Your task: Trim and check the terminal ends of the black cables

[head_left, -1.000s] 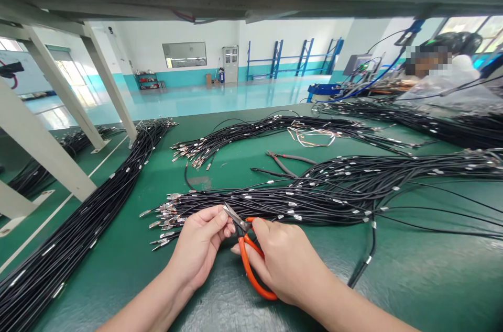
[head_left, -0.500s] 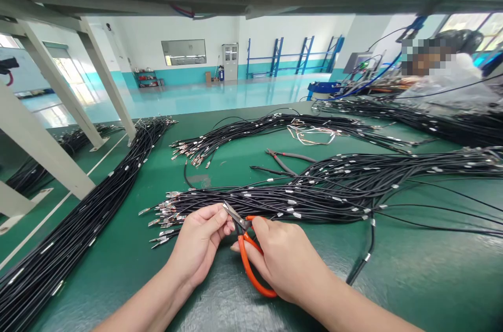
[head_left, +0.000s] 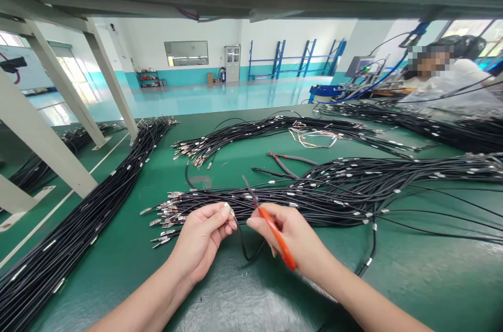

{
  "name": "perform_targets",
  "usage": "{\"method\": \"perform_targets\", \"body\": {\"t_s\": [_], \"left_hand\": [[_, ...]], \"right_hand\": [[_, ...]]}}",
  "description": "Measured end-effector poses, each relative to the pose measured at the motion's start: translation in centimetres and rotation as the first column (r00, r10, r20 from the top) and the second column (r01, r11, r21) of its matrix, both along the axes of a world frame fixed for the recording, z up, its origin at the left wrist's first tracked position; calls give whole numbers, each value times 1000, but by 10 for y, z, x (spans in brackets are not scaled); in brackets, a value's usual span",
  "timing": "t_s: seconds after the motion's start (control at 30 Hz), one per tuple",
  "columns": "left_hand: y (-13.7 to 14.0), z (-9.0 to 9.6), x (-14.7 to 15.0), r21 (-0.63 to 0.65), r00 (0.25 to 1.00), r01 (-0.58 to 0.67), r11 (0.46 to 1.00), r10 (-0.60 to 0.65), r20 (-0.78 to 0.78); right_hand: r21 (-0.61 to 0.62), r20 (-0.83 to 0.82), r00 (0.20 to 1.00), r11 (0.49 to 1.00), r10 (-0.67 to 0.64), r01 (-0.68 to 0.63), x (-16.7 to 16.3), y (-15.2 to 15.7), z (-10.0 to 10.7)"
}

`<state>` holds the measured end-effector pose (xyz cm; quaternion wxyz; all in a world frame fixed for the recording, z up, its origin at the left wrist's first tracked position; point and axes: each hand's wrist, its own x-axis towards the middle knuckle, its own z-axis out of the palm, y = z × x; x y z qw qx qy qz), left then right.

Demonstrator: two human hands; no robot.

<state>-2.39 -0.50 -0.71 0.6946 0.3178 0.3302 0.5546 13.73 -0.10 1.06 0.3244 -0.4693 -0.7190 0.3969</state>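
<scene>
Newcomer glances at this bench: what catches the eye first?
The orange-handled scissors, up front in the right hand's grip, stand out against the green table. Left of the scissors, the left hand's grip pinches one cable end. Beyond lies a thick bundle of black cables, metal tips leftward.

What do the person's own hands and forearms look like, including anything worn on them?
The left hand and right hand are ungloved, with no rings visible. The left forearm and right forearm show no sleeve, watch or bracelet.
</scene>
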Motion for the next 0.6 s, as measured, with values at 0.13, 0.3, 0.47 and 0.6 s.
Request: {"method": "perform_targets", "body": {"t_s": [0.13,0.3,0.47,0.6], "left_hand": [[-4,3,3,16,998,56,998,-55,-21],[-11,6,7,-15,985,160,987,-160,-66],[-15,7,12,13,976,208,978,-207,-67],[-17,7,15,18,968,227,974,-223,-118]], "right_hand": [[-150,-205,975,987,-89,58,2,4,5],[-161,-305,947,985,-103,55,2,4,5],[-177,-374,927,984,-31,-38,-1,3,2],[-165,-393,919,980,36,-109,-3,4,-1]]}}
